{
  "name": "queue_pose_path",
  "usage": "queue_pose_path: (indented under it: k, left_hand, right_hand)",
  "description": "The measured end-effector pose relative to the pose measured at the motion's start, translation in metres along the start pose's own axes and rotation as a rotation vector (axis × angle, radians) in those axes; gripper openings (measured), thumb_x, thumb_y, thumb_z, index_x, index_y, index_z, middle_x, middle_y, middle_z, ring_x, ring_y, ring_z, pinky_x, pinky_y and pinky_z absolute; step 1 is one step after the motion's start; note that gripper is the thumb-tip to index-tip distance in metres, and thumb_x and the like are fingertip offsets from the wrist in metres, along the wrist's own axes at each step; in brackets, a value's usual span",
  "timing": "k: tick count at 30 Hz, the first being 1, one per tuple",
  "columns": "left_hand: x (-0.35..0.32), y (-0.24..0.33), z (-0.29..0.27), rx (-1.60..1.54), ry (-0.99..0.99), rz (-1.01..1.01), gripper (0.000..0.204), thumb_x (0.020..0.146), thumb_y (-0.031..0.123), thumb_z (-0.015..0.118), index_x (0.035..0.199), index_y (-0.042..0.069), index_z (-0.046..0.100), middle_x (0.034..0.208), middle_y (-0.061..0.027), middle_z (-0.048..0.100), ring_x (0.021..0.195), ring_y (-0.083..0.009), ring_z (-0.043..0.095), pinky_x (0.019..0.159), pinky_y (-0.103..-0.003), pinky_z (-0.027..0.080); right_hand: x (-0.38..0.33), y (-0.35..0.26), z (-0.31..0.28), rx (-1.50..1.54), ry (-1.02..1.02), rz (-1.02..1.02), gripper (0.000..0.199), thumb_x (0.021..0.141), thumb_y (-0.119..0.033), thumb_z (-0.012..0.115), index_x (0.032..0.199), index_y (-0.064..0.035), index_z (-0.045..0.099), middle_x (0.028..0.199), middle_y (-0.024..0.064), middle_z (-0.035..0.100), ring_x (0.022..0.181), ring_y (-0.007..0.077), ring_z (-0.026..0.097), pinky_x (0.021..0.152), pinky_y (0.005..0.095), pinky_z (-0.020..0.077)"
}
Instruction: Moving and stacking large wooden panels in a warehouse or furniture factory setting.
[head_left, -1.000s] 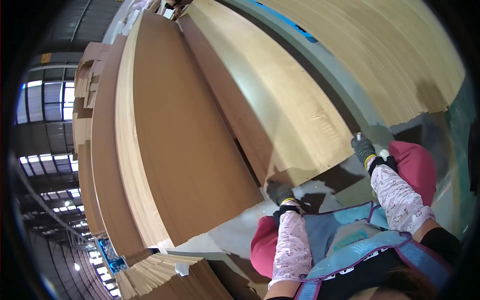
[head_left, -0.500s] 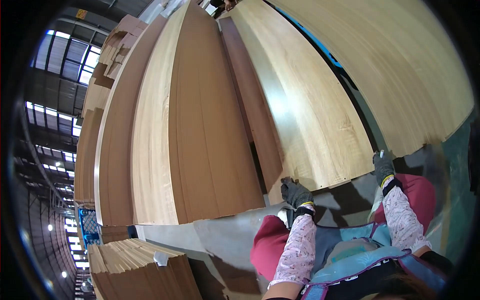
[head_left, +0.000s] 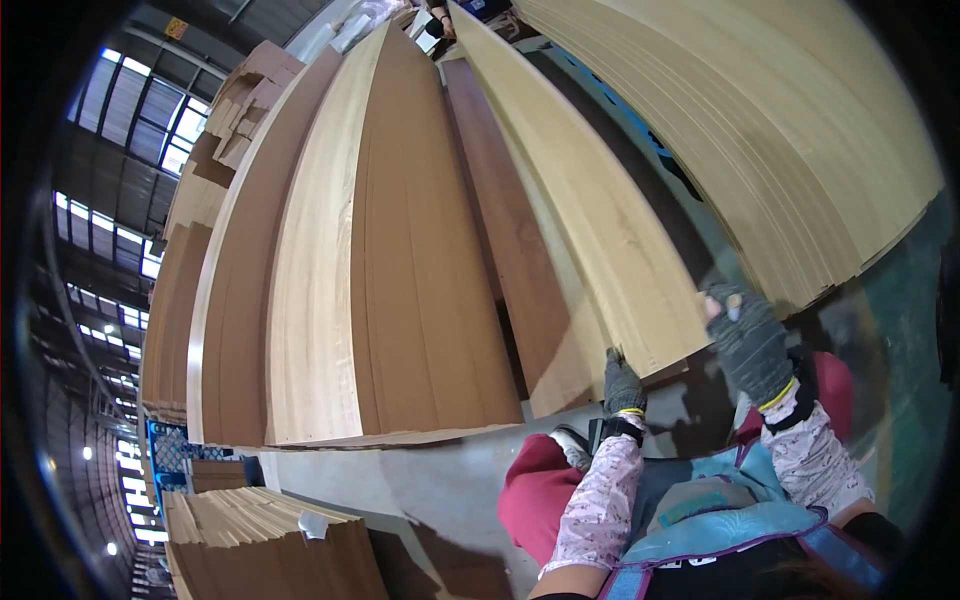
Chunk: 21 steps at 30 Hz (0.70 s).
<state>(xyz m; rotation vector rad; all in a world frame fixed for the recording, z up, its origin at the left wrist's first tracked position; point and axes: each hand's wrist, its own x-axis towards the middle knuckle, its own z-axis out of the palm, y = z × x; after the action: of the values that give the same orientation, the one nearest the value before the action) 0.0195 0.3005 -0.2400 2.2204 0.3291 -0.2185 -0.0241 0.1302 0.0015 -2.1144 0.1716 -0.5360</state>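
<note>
At near right, above the red-trousered knees, the gloved left hand (head_left: pixel 622 382) grips the near end of a pale veneer sheet (head_left: pixel 590 215), fingers clamped on its edge. The gloved right hand (head_left: pixel 748 338), loosely curled and empty, hovers beside that sheet's right corner. Farther left lie brown and pale veneer stacks (head_left: pixel 370 270).

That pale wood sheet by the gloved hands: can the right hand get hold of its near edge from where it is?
Probably yes. The right hand hangs open just off the pale veneer sheet, nothing between them, while the left hand touches its near edge.
</note>
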Motion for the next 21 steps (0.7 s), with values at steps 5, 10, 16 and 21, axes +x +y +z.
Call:
queue_pose_path:
  k: [5, 10, 16, 21]
  left_hand:
    - [-0.035, 0.02, -0.053, -0.425, 0.14, 0.193, 0.04, 0.097, 0.02, 0.04, 0.131, 0.0, 0.043, 0.126, -0.0203, 0.051, 0.116, -0.0295, 0.051, 0.096, -0.036, 0.044]
    - [-0.077, 0.087, -0.16, -0.677, 0.557, 0.411, 0.039, 0.098, 0.02, 0.039, 0.133, 0.002, 0.041, 0.128, -0.0139, 0.051, 0.11, -0.0229, 0.054, 0.09, -0.033, 0.047]
    - [-0.085, 0.067, -0.192, -0.29, 0.779, 0.458, 0.04, 0.1, 0.023, 0.036, 0.134, 0.002, 0.038, 0.14, -0.015, 0.039, 0.12, -0.0243, 0.047, 0.074, -0.03, 0.053]
    - [-0.066, 0.023, -0.211, -0.497, 0.747, 0.587, 0.035, 0.097, 0.007, 0.036, 0.13, 0.002, 0.044, 0.136, -0.0143, 0.044, 0.109, -0.0218, 0.053, 0.075, -0.026, 0.05]
  right_hand:
    - [-0.01, -0.036, 0.052, 0.364, -0.212, -0.153, 0.022, 0.091, -0.017, 0.057, 0.103, -0.0001, 0.061, 0.087, 0.0114, 0.064, 0.08, 0.0212, 0.062, 0.073, 0.0317, 0.0494]
    - [-0.048, 0.037, 0.146, 0.077, -0.489, -0.007, 0.029, 0.094, -0.025, 0.046, 0.107, -0.0015, 0.058, 0.099, 0.0167, 0.063, 0.093, 0.0319, 0.061, 0.08, 0.04, 0.0484]
    - [-0.129, 0.194, 0.261, 0.406, -0.511, 0.67, 0.033, 0.087, -0.027, 0.057, 0.108, -0.0027, 0.056, 0.103, 0.0183, 0.062, 0.094, 0.0349, 0.06, 0.083, 0.0443, 0.0476]
    - [-0.123, 0.124, 0.28, 1.372, -0.459, 1.021, 0.042, 0.079, -0.035, 0.067, 0.108, -0.0065, 0.056, 0.105, 0.016, 0.062, 0.091, 0.0259, 0.06, 0.081, 0.039, 0.0486]
